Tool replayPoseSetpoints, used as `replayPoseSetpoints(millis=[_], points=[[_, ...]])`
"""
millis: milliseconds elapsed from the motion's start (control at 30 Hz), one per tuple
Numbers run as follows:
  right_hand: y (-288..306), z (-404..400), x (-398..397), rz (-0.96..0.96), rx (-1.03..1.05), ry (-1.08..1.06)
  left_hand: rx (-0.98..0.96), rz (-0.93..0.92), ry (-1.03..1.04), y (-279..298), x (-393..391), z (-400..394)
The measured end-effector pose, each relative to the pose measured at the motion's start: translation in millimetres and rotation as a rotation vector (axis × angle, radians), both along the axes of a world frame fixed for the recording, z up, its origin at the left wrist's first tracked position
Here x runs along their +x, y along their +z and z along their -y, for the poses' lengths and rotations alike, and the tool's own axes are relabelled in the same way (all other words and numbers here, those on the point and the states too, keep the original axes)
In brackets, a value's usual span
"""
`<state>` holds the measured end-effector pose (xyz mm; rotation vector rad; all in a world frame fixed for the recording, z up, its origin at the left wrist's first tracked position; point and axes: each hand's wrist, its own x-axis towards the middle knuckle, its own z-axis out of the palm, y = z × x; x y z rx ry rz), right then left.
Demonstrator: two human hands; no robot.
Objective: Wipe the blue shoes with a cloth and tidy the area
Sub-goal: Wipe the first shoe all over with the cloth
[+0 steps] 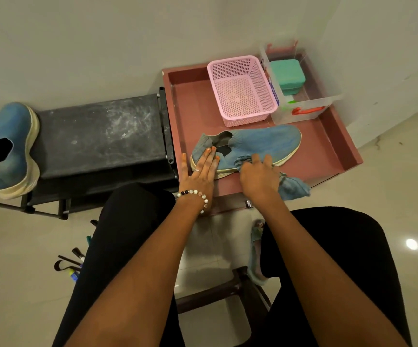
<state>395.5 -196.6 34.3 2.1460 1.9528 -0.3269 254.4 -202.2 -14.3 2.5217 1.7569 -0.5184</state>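
A blue knit shoe (260,142) with a white sole lies on its side in a pink tray-like table top (192,106). My left hand (200,169) lies flat on the shoe's heel end, fingers straight, holding it down. My right hand (259,175) grips a blue cloth (293,187) and presses it against the shoe's side near the sole; the cloth's loose end hangs over the tray's front edge. A second blue shoe (10,146) stands toe-up on the left end of a black rack (97,131).
In the tray's back stand a pink mesh basket (240,91) and a clear plastic box (303,106) holding a green case (286,73). Pens and small items (74,264) lie on the floor at left. A blue slipper (255,254) sits by my right leg.
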Motion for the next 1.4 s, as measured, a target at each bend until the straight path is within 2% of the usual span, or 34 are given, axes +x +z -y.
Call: replayPoseSetpoints(millis=[100,167,300,367,500,567,700,833,1067,1300,1400], points=[[-8,-7,-6,-0.155,-0.057,0.154,-0.004,-0.011,-0.005,0,-1,0],[-12,-11,5,-0.217,-0.101,0.128,-0.03,0.008,0.007,3,0,0],[-11,-4,25,0.007,-0.001,-0.029,-0.069,-0.006,0.015,5,2,0],[-6,1,10,0.048,0.04,-0.027,-0.074,-0.028,0.012,8,2,-1],[-10,0,-1,-0.107,0.016,0.118,-0.08,-0.052,0.003,11,1,-1],[-12,-5,13,-0.148,-0.012,0.075,-0.089,-0.038,0.018,11,2,-1],[-9,1,-2,-0.008,0.048,0.013,-0.089,-0.051,0.009,9,2,-1],[-10,-2,-1,-0.079,0.009,0.08,-0.061,-0.063,0.013,6,1,-2],[-7,-1,6,-0.03,0.03,-0.042,-0.056,-0.038,0.03,2,2,-3],[-14,-9,9,-0.112,-0.018,0.196,-0.069,-0.046,0.017,4,1,-2],[-15,-10,11,-0.067,0.023,0.144,-0.065,-0.037,0.025,2,2,-3]])
